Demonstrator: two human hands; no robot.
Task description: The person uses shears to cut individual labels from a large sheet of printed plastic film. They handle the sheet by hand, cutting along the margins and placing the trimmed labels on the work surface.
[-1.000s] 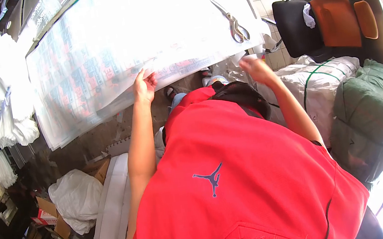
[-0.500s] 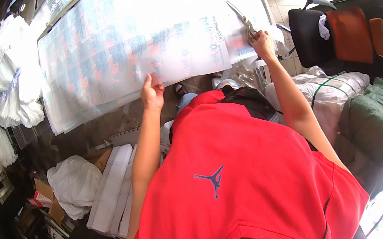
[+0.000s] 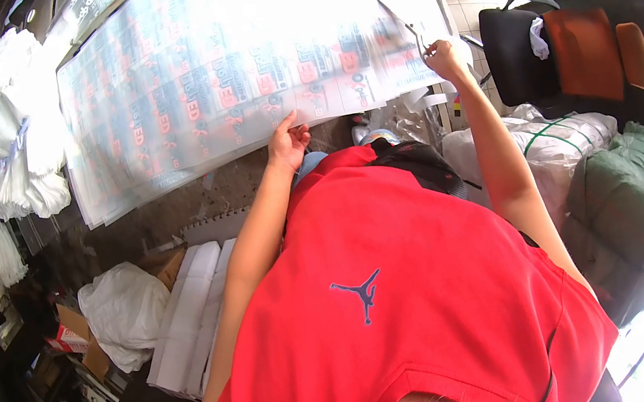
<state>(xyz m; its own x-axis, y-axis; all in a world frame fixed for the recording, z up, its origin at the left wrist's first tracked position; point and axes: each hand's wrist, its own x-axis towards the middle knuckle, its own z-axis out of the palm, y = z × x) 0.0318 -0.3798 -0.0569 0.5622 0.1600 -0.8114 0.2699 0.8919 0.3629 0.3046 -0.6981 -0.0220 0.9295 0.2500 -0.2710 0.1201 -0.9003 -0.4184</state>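
Note:
A translucent sheet [image 3: 200, 95] with rows of red and blue print spreads over the worktable. My left hand [image 3: 289, 144] is at its near edge, the thumb over the margin and the other fingers curled, gripping the edge. At the right end of the sheet, my right hand [image 3: 446, 58] is closed around the handles of a pair of scissors [image 3: 399, 19]. Their long blades point away from me and up to the left, over the printed surface. Glare washes out the far part of the sheet.
Bundles of white plastic [image 3: 24, 160] hang at the left. An office chair [image 3: 585, 53] stands at the right, above wrapped bales [image 3: 625, 191]. White rolls [image 3: 186, 319] and a white bag [image 3: 127, 310] lie low on the left. A curled strip [image 3: 430, 100] hangs below the sheet's right end.
My left hand has moved right along the near edge. The print shows more sharply, and the sheet's right part now lies under the scissors. My right hand has shifted slightly up.

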